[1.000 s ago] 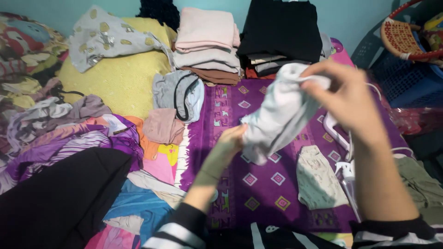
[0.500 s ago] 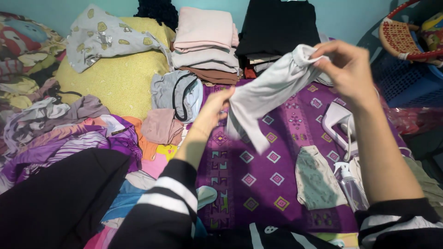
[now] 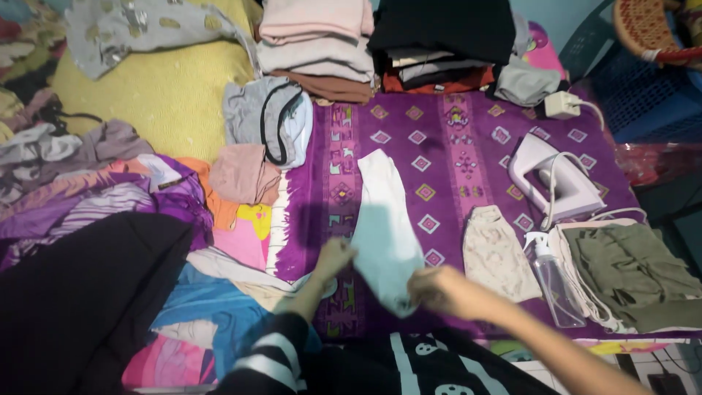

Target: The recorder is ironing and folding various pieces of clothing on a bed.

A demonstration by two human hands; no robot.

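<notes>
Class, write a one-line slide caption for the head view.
Both hands, left hand and right hand, lay a white garment flat on a purple patterned cloth beside an iron.

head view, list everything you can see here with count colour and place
white garment: 1, white, laid flat on the cloth, both hands at its near end
patterned cloth: 1, purple, centre
iron: 1, white, right on the cloth
spray bottle: 1, clear, below the iron
beige garment: 1, beige, left of the bottle
olive garment: 1, olive, far right
folded stacks: 2, one pale pink and brown, one mostly black, top
loose clothes: many, mixed colours, left
basket: 1, blue, top right
left hand: striped sleeve, on garment's left edge
right hand: at garment's bottom edge
</notes>
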